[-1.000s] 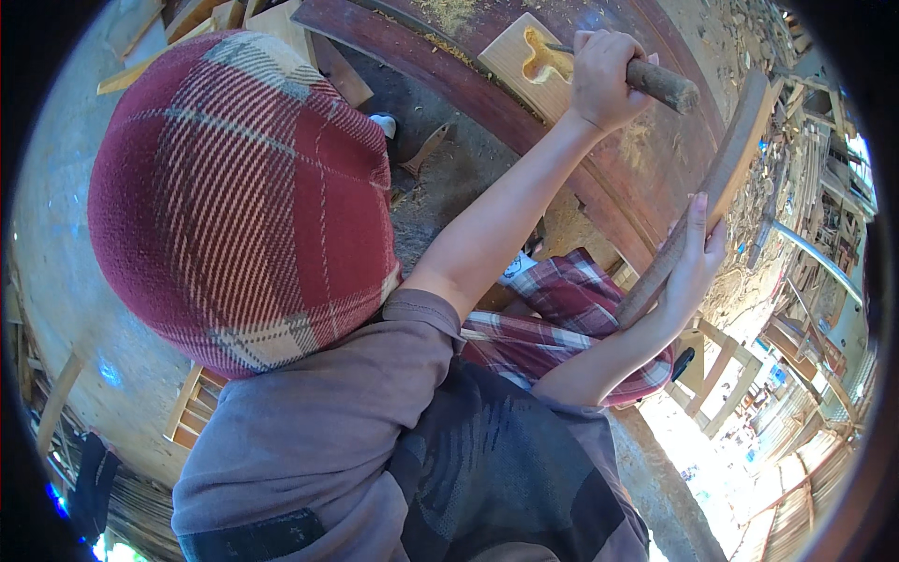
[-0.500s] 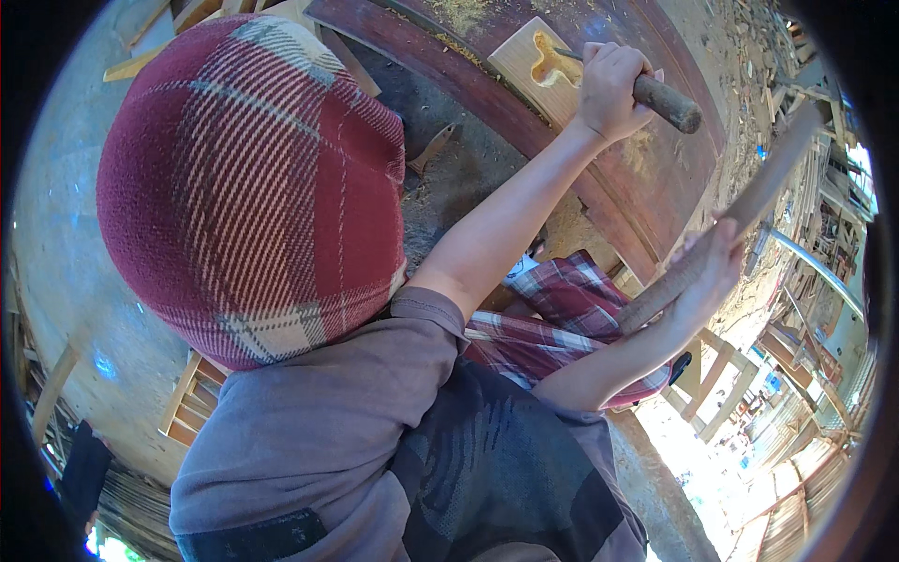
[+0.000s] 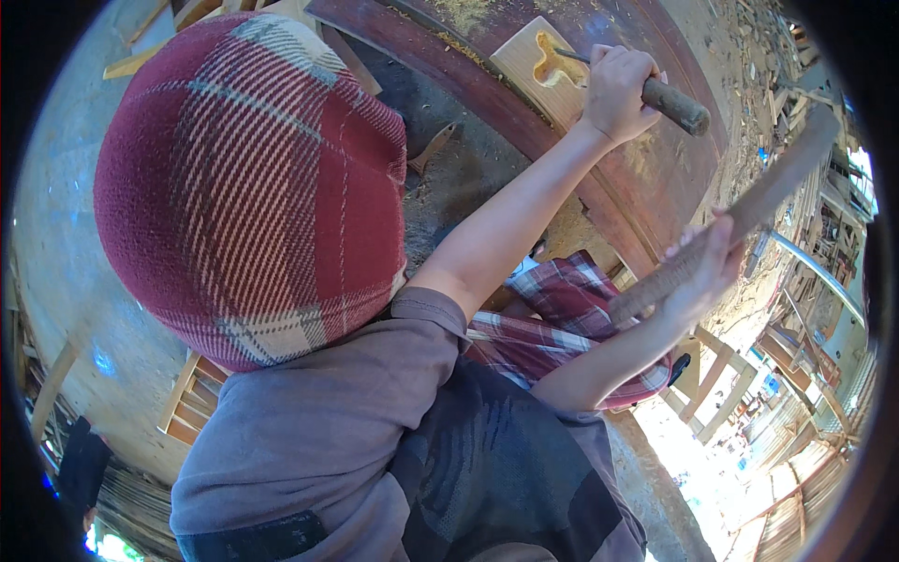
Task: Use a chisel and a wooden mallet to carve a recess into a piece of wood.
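Observation:
My left hand [image 3: 618, 92] is closed round a chisel [image 3: 676, 106] with a round wooden handle. Its thin blade points left into a curved hollow [image 3: 554, 64] cut in a pale wooden board [image 3: 518, 62]. The hollow's inside is yellowish. Lower and to the right, my right hand [image 3: 709, 267] grips a long wooden club [image 3: 785, 178] partway along its length. Motion blurs that hand and the club a little. The club's far end points up to the right, apart from the chisel handle.
The board lies on a reddish-brown wooden work surface [image 3: 646, 183] strewn with shavings. Red plaid cloth [image 3: 253, 187] over a rounded shape fills the left, with more plaid cloth [image 3: 571, 295] beneath my right arm. Wood scraps [image 3: 768, 122] cover the ground at right.
The club has shifted slightly up and to the right in my right hand. My left hand and the chisel have moved a little to the right, the blade still over the hollow.

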Motion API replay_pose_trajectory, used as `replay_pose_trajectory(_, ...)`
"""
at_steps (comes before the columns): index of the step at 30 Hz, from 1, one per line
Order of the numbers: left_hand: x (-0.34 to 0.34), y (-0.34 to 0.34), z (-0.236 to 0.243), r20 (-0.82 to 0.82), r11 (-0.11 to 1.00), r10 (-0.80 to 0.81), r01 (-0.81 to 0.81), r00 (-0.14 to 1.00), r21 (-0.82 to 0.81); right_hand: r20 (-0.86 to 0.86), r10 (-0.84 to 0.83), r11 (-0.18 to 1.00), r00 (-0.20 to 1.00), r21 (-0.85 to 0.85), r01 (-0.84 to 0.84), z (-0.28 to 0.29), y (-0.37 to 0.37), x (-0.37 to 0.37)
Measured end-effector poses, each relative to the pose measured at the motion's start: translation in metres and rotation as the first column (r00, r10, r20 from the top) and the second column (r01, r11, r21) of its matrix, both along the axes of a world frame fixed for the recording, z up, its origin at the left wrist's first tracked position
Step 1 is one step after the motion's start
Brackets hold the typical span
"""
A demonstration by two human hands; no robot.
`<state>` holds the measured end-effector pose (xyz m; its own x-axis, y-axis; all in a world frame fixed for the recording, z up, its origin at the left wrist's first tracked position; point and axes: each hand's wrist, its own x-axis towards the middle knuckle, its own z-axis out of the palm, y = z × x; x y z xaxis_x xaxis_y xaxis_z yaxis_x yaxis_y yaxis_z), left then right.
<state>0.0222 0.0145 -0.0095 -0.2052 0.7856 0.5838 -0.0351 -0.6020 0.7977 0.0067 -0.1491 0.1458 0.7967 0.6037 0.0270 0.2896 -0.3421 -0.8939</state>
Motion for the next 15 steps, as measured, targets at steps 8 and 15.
replay_pose_trajectory(8,0.007,0.009,0.006,-0.009,0.999,-0.021,0.021,1.000,-0.024,0.106,-0.058,0.985,0.993,-0.154,0.074,0.003,-0.004,0.008)
replay_pose_trajectory(15,0.013,0.016,0.002,-0.120,0.994,-0.068,0.057,0.990,-0.092,0.272,-0.042,0.975,0.961,-0.200,0.099,-0.026,0.012,0.010)
